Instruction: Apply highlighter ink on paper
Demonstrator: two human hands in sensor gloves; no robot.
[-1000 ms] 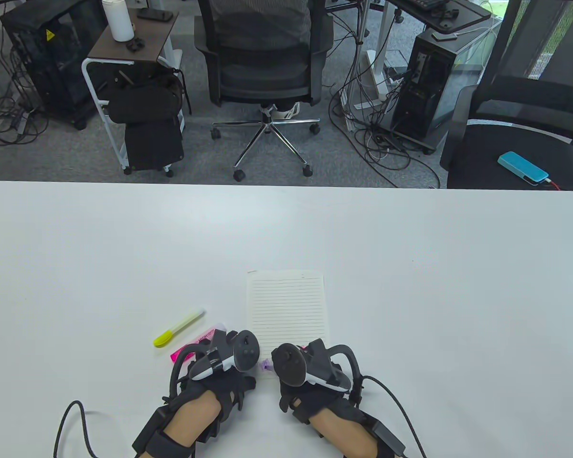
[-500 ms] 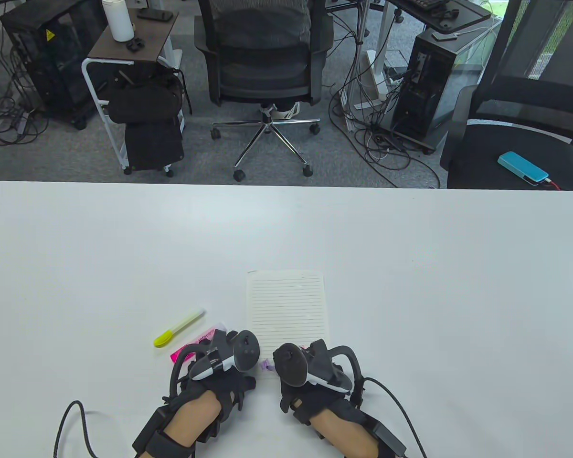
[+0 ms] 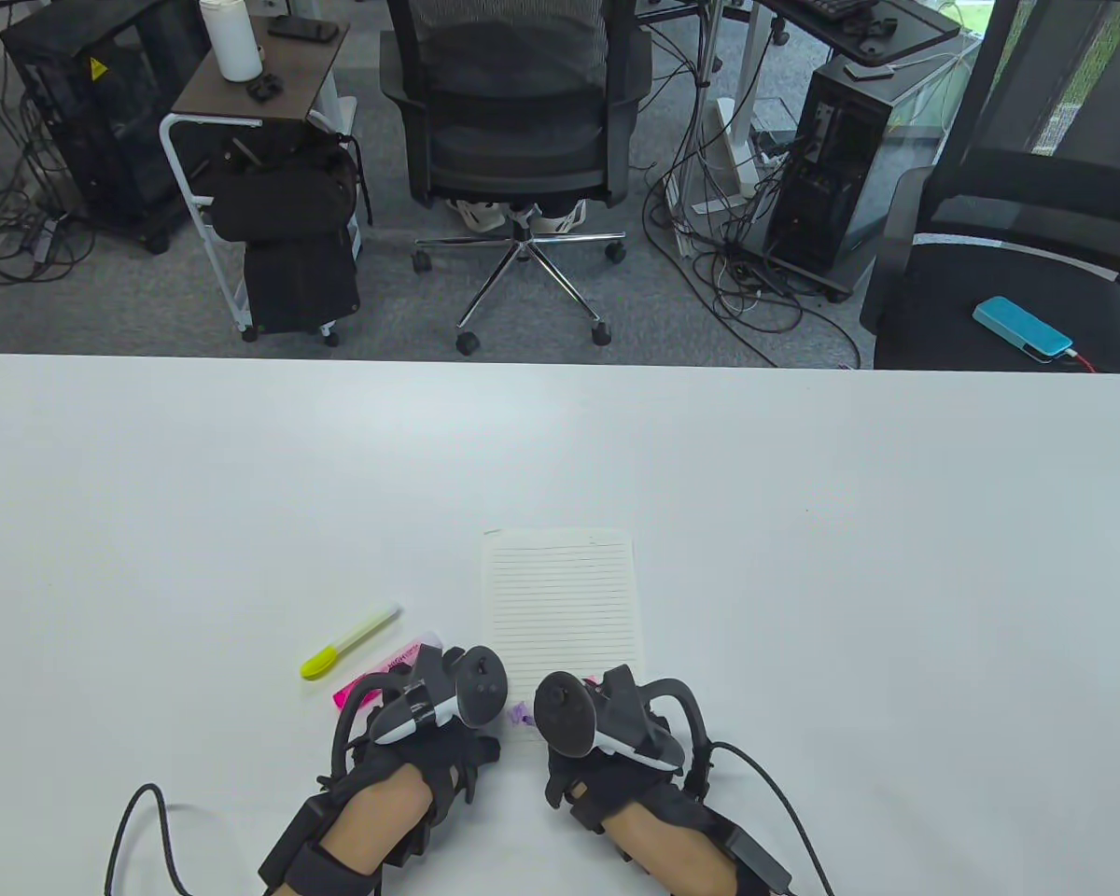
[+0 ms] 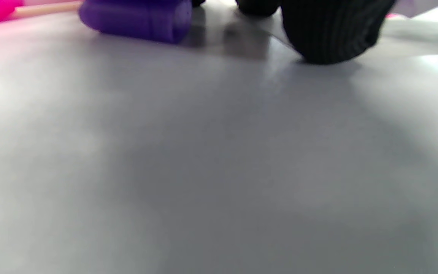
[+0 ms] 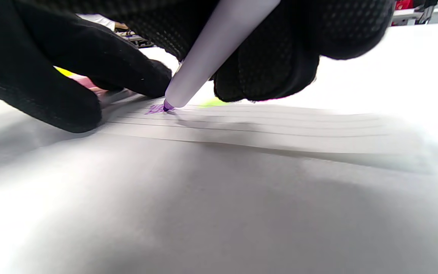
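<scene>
A lined sheet of paper [image 3: 560,597] lies on the white table [image 3: 803,523], its near edge between my hands. My right hand [image 3: 586,723] grips a pale lilac highlighter [image 5: 211,53]. Its purple tip touches the paper [image 5: 280,125] at a small purple mark [image 5: 154,109] near the sheet's bottom left corner. My left hand [image 3: 439,709] rests on the table just left of the sheet. In the left wrist view one gloved fingertip [image 4: 329,34] presses down. A purple cap [image 4: 139,19] lies loose beside it, seen between the hands [image 3: 521,717].
A yellow highlighter [image 3: 350,642] lies to the left of the paper. A pink packet [image 3: 359,689] sits partly under my left hand. Cables trail from both wrists off the near edge. Office chairs and computer towers stand beyond the far edge.
My right hand has edged very slightly to the left with the highlighter on the paper. The left hand has stayed put.
</scene>
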